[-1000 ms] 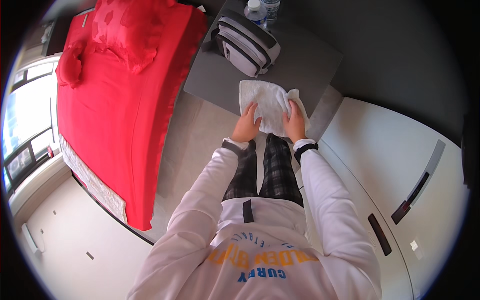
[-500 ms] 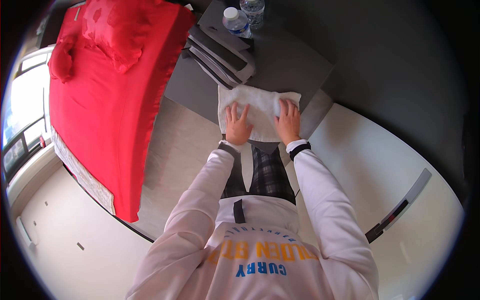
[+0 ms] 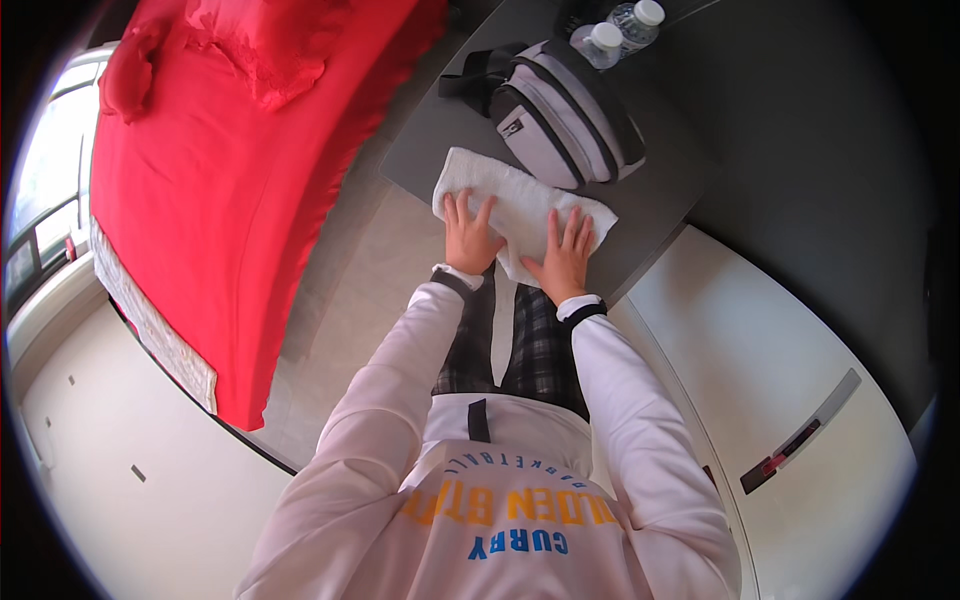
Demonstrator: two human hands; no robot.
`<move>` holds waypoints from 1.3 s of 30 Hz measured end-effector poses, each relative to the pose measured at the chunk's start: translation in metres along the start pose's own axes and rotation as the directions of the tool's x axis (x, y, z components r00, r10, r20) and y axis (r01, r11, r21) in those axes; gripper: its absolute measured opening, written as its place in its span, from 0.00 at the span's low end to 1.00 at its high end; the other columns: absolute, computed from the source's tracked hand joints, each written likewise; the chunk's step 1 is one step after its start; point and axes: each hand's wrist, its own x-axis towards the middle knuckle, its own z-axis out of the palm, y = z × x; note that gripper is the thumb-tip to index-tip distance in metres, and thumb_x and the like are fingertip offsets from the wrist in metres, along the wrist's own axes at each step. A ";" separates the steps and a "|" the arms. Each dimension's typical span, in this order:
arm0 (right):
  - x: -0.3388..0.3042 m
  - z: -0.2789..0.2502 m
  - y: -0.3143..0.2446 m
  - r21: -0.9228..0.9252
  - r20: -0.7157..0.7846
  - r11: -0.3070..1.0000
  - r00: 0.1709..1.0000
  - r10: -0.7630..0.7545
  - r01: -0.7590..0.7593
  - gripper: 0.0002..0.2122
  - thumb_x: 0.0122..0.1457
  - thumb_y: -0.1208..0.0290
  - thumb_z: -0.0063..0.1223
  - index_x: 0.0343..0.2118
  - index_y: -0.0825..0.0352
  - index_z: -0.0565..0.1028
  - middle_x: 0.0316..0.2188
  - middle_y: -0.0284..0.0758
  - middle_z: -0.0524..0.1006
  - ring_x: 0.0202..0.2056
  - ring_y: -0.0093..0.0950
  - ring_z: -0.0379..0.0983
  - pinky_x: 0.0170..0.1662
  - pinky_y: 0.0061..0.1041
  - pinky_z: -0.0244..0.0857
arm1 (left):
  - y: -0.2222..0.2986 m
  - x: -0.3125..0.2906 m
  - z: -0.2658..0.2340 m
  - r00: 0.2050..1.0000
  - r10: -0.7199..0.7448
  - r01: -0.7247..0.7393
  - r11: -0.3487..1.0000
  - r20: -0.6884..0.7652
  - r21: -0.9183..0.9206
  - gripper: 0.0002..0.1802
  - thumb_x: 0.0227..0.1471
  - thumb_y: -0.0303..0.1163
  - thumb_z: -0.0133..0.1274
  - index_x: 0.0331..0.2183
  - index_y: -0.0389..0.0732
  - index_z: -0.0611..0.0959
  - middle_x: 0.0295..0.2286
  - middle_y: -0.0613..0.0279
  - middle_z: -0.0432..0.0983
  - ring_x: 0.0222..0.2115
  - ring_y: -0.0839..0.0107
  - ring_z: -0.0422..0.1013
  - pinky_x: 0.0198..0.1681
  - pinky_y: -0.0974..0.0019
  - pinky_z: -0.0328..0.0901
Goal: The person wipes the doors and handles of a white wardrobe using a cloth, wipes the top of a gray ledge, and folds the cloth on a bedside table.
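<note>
A white cloth [image 3: 510, 186], like a small towel, lies on the near edge of the dark grey table [image 3: 425, 150]. My left hand [image 3: 472, 238] rests on its left part with the fingers spread. On the right part lies my right hand [image 3: 563, 260], its fingers also apart and stretched out. Part of the cloth between and below the hands droops over the table's edge. Just beyond the cloth sits a grey and black bag [image 3: 565, 115] with a dark strap, close to the cloth's far edge.
Two clear bottles with white caps, a nearer bottle [image 3: 598, 45] and a farther bottle [image 3: 640, 22], stand behind the bag. To the left is a bed with a red cover [image 3: 220, 210]. A white cabinet or door [image 3: 740, 350] stands at the right.
The view has swung, so the bag and bottles appear farther right. The cloth looks tilted now, with its left end higher. Both hands stay on it, fingers spread.
</note>
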 end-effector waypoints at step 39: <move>-0.018 0.020 -0.021 -0.090 0.048 0.985 0.987 0.155 -0.150 0.47 0.48 0.47 0.62 0.66 0.61 0.48 0.66 0.53 0.43 0.65 0.57 0.35 0.62 0.59 0.34 | -0.023 -0.025 -0.009 0.945 0.305 -0.310 0.950 0.118 0.028 0.20 0.41 0.26 0.52 0.41 0.45 0.80 0.56 0.42 0.57 0.51 0.44 0.61 0.54 0.48 0.58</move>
